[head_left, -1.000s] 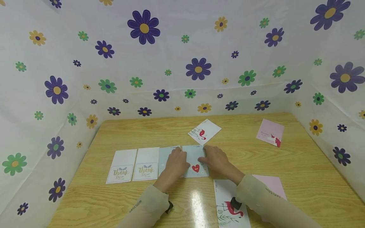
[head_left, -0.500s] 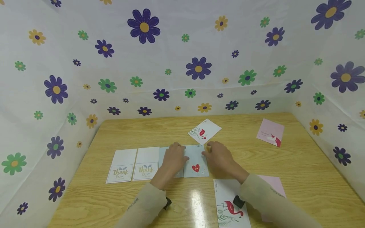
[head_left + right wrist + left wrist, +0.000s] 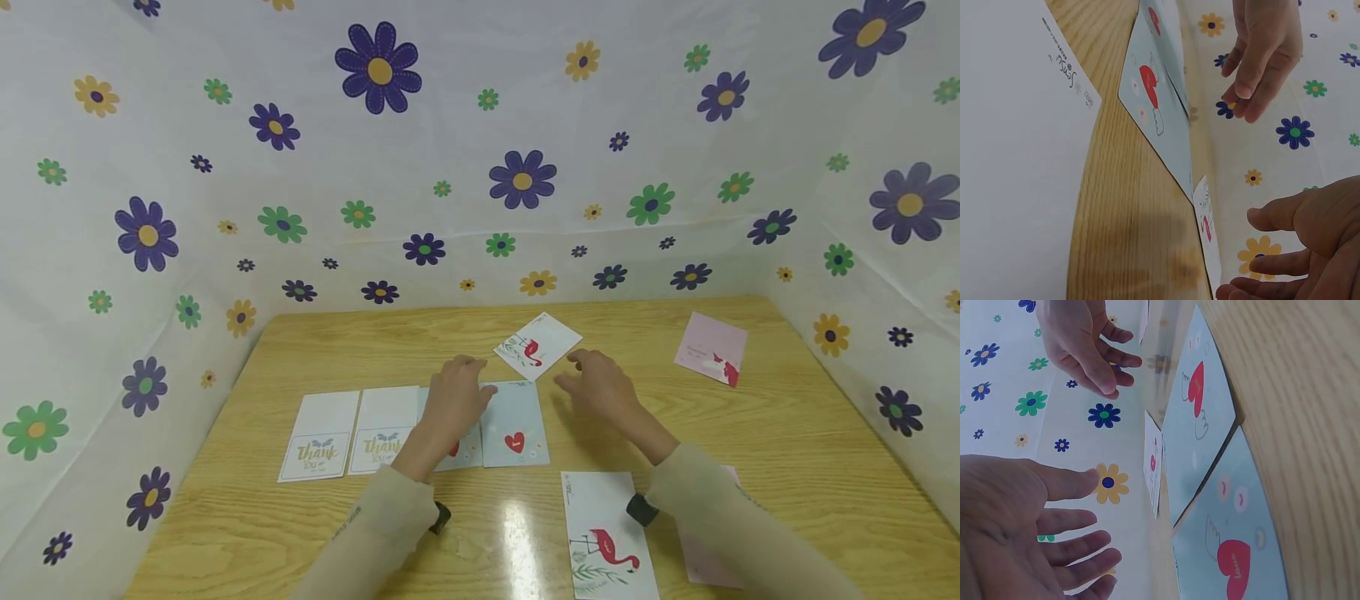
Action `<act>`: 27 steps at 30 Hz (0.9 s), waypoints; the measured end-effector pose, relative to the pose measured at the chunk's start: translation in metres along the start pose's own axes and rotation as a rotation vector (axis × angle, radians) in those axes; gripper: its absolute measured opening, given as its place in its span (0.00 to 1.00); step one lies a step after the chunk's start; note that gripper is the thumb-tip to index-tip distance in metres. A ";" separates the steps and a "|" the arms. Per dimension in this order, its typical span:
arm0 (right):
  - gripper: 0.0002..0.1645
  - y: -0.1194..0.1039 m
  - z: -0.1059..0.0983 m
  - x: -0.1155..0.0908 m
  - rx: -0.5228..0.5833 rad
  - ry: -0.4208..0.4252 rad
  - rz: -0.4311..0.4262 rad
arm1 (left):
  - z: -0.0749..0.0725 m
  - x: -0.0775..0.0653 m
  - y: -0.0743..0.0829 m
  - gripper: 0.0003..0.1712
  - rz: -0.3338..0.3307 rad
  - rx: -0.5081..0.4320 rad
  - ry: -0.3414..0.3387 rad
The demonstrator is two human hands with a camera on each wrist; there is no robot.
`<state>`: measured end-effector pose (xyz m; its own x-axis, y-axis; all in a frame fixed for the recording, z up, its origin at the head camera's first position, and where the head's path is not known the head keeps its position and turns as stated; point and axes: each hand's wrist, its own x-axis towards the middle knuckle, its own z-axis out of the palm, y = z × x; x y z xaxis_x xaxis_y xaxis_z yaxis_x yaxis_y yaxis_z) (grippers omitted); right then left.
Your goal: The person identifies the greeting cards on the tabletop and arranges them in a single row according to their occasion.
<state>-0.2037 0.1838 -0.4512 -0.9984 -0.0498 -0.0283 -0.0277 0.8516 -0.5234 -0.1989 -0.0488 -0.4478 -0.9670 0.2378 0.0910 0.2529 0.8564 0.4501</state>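
Note:
Two light blue cards with red winged hearts lie side by side at mid-table. My left hand (image 3: pixel 453 400) hovers over the left blue card (image 3: pixel 468 450), partly hiding it, and its fingers are spread and relaxed in the left wrist view. The right blue card (image 3: pixel 510 408) shows in full. To its right, my right hand (image 3: pixel 603 387) is held above the wood with loose fingers and nothing in them. Just beyond the hands, a white flamingo card (image 3: pixel 538 346) lies at an angle. Two white "Thank you" cards (image 3: pixel 318 436) continue the row on the left.
Nearer the front lies another flamingo card (image 3: pixel 607 533), with a pink card (image 3: pixel 708 558) beside it, partly under the right sleeve. A second pink card (image 3: pixel 712 348) is at the back right. White flower-patterned cloth (image 3: pixel 450 125) stands around the wooden table (image 3: pixel 225 517).
Both hands have come off the blue cards. The right hand has moved right and farther back, and the left has shifted slightly back, uncovering more of the cards.

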 end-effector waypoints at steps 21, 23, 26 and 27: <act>0.33 0.020 -0.017 0.023 0.064 0.008 -0.030 | 0.011 0.035 -0.009 0.32 -0.022 -0.114 -0.011; 0.33 0.022 -0.016 0.026 0.072 -0.002 -0.030 | 0.013 0.039 -0.008 0.32 -0.026 -0.125 -0.017; 0.34 0.025 -0.015 0.032 0.081 -0.011 -0.028 | 0.014 0.044 -0.008 0.32 -0.032 -0.135 -0.031; 0.34 0.026 -0.014 0.033 0.081 -0.010 -0.031 | 0.015 0.046 -0.008 0.32 -0.036 -0.133 -0.034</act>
<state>-0.2384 0.2113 -0.4536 -0.9965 -0.0814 -0.0191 -0.0544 0.8044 -0.5916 -0.2447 -0.0375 -0.4605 -0.9732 0.2258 0.0433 0.2101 0.7968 0.5665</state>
